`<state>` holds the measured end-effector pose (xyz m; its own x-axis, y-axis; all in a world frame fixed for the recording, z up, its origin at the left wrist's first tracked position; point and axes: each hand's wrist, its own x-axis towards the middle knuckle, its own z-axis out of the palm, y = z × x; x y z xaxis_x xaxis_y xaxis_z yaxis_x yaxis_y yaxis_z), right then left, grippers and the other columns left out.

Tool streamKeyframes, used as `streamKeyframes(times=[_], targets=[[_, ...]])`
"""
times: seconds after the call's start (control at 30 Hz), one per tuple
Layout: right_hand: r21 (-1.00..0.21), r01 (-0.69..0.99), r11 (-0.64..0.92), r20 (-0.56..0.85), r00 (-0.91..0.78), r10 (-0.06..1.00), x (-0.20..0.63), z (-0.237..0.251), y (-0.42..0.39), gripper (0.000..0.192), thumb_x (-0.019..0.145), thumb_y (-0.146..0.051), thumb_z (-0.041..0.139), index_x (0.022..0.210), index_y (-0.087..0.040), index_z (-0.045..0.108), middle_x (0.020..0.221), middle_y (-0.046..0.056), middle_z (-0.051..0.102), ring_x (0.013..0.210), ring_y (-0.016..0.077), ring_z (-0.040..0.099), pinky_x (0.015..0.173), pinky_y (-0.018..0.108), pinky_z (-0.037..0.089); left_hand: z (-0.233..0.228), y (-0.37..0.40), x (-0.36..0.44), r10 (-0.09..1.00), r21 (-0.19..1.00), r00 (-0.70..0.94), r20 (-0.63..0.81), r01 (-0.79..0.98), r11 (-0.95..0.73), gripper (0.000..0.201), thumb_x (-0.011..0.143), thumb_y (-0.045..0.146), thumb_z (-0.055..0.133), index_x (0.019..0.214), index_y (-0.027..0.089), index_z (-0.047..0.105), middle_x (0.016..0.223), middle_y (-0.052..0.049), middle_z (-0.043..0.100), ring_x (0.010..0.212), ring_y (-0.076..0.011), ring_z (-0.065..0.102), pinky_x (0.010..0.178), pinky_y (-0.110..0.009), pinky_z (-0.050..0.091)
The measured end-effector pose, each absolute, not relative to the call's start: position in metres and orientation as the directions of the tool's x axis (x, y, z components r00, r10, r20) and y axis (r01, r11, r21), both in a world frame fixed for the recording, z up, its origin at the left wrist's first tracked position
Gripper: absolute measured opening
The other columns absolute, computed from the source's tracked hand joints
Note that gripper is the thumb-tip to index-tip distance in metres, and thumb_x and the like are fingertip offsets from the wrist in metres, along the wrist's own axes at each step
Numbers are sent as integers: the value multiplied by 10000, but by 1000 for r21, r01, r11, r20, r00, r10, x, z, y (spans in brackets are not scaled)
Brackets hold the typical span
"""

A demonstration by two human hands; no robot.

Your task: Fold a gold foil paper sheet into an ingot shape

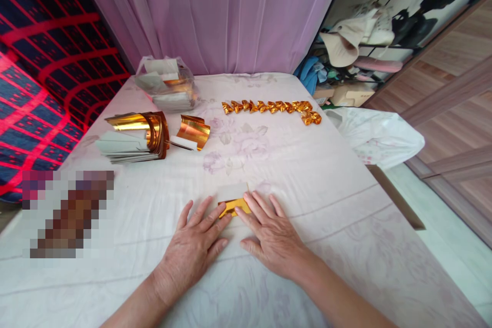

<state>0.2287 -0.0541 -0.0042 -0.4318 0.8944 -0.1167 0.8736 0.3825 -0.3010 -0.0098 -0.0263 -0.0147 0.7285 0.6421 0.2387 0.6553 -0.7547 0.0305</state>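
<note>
My left hand [194, 248] & right hand [271, 236] lay flat, fingers spread, clamped on nothing; fingertips pressed the gold paper piece [232, 207] betw. them on the tablecloth [307, 179], near the table's front edge.

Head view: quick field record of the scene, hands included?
surface: table under pale floral cloth
left hand: flat, fingers on gold paper
right hand: flat, fingers on the same paper
far centre: row of folded gold pieces
far left: stack of gold sheets, curled gold sheet, plastic bag
</note>
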Motion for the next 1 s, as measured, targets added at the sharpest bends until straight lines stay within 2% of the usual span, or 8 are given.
streamKeyframes(times=[0.17,0.33,0.47,0.63,0.73,0.8,0.87,1.0], targets=[[-318,869,379,-125,-434,892,230,-3,-54,659,895,-426,607,1491,-310,350,1609,102,147,1487,298,124,1168,602,109,-11,-25,-15,667,95,697,265,669,-737,376,974,422,458,1302,308,600,1391,40,579,1385,-282,391,1193,-481,-18],[-353,854,381,-102,-440,892,232,-5,-54,644,922,-444,560,1504,-309,319,1614,86,139,1489,283,125,1181,580,90,-10,-21,-24,635,51,737,230,643,-764,370,951,389,522,1309,321,589,1360,50,604,1363,-276,428,1192,-477,-41],[-362,850,384,-88,-441,893,232,-5,-54,627,931,-483,533,1498,-295,341,1611,89,154,1487,287,135,1182,581,98,-7,-17,-30,649,72,720,246,654,-753,352,942,375,541,1283,315,608,1291,32,658,1344,-266,457,1194,-495,46],[-360,850,385,-72,-436,897,230,-6,-53,630,921,-510,536,1489,-299,363,1608,88,183,1480,300,161,1174,597,118,6,-16,-20,653,109,687,318,658,-745,263,947,339,529,1148,281,687,1206,12,705,1268,-262,536,1178,-507,165],[-357,851,386,-78,-439,895,231,-7,-51,642,910,-506,555,1488,-304,363,1605,88,206,1477,305,169,1169,598,134,8,-19,-6,646,142,670,366,646,-750,301,961,365,498,1192,274,668,1202,-12,707,1224,-238,574,1179,-493,200],[-355,852,385,-90,-442,893,232,-4,-49,626,905,-498,566,1475,-310,388,1596,85,247,1473,306,179,1165,596,148,4,-20,0,641,128,679,359,644,-754,339,958,398,498,1236,268,643,1213,-24,701,1227,-245,571,1184,-507,182],[-360,848,389,-83,-444,892,233,0,-46,568,907,-479,573,1439,-328,444,1575,70,311,1460,304,218,1159,591,169,-1,-19,2,662,117,662,351,670,-733,309,951,387,512,1189,266,668,1198,-19,709,1228,-262,569,1180,-522,180],[-403,813,420,17,-452,892,236,11,-32,347,909,-369,587,1253,-343,629,1420,42,522,1350,268,404,1126,527,275,-8,-15,-1,697,141,631,342,699,-702,261,957,348,501,1135,302,687,1186,8,712,1219,-266,573,1156,-550,213]])
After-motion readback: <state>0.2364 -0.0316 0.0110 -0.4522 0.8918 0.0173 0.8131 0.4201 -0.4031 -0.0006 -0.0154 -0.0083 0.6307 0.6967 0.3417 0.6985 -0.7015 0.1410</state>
